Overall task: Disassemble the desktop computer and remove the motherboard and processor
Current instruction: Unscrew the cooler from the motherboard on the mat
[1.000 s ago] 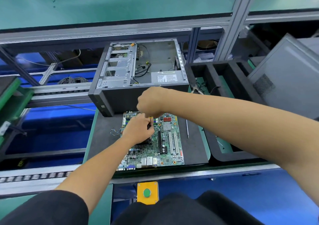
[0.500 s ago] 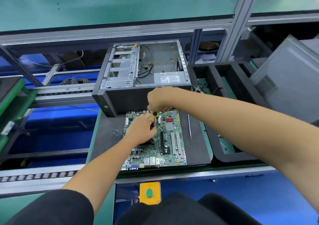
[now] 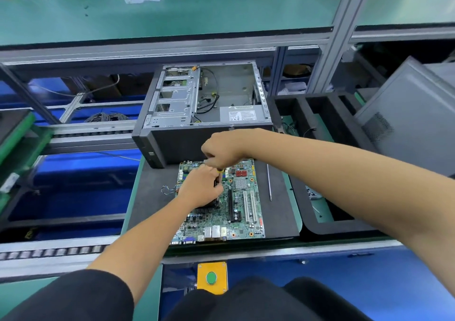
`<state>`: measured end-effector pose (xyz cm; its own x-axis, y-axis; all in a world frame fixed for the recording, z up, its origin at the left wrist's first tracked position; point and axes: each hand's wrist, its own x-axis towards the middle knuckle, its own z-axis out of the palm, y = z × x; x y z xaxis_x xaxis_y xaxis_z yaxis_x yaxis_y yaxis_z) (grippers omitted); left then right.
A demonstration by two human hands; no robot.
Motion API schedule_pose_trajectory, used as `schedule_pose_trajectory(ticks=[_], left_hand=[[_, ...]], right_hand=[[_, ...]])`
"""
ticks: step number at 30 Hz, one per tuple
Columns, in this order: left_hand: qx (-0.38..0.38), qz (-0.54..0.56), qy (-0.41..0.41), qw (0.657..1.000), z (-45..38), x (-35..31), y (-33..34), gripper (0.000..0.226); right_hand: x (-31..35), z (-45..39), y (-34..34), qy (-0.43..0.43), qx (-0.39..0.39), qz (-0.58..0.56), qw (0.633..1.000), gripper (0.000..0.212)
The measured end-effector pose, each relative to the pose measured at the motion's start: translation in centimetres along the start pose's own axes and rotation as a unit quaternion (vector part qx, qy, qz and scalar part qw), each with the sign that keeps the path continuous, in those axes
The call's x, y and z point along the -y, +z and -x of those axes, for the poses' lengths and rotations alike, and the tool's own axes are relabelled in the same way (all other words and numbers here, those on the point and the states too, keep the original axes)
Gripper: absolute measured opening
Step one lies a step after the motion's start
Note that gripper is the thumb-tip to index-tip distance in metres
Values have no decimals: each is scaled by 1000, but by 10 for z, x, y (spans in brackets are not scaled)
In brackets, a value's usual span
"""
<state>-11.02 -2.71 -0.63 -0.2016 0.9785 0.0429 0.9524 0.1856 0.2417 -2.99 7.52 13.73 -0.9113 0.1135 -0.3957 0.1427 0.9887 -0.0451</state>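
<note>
Black foam matting on the workbench (image 3: 152, 197) carries the motherboard (image 3: 243, 212), lying flat at 6 o'clock of the emptied case (image 3: 221, 94). Right hand (image 3: 221, 148) curls round a yellow-handled screwdriver (image 3: 219, 170); left hand (image 3: 199, 190) pinches near its shaft above the cooler. Best keep the driver upright and press squarely, lest it slip.

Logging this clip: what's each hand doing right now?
Left hand: curled on the screwdriver shaft.
Right hand: gripping the screwdriver's handle.
</note>
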Motion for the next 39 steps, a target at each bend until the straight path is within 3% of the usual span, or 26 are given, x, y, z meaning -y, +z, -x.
schedule_pose_trajectory(ticks=[3,6,9,12,15,20,25,30,33,35,39], left_hand=[[21,-6,0,1000,-2,1,-1,8],[36,9,2,999,-3,2,0,9],[43,27,7,999,-1,4,-2,15],[48,74,0,996,2,3,-8,20],[38,112,4,993,4,2,-11,24],[-15,152,3,988,8,3,-8,21],[44,149,24,988,8,10,-5,58],[36,184,4,982,19,8,-2,49],[45,216,-2,975,18,9,-5,28],[62,226,-17,972,16,9,-8,14],[52,214,9,976,18,7,-12,7]], right_hand=[[1,-4,0,91,-31,-122,988,31],[-2,-2,1,167,1,-96,981,33],[-9,-1,0,103,25,-101,989,39],[-11,0,1,-12,-8,22,1000,42],[-9,-2,5,-56,-28,61,996,35],[-4,-8,10,24,-54,-22,998,32],[3,-12,7,71,-15,-24,997,26],[9,-13,4,93,-1,-35,995,31],[13,-10,1,95,18,-51,994,34],[15,-8,0,93,19,-71,993,32],[16,0,-5,91,16,-73,993,22]])
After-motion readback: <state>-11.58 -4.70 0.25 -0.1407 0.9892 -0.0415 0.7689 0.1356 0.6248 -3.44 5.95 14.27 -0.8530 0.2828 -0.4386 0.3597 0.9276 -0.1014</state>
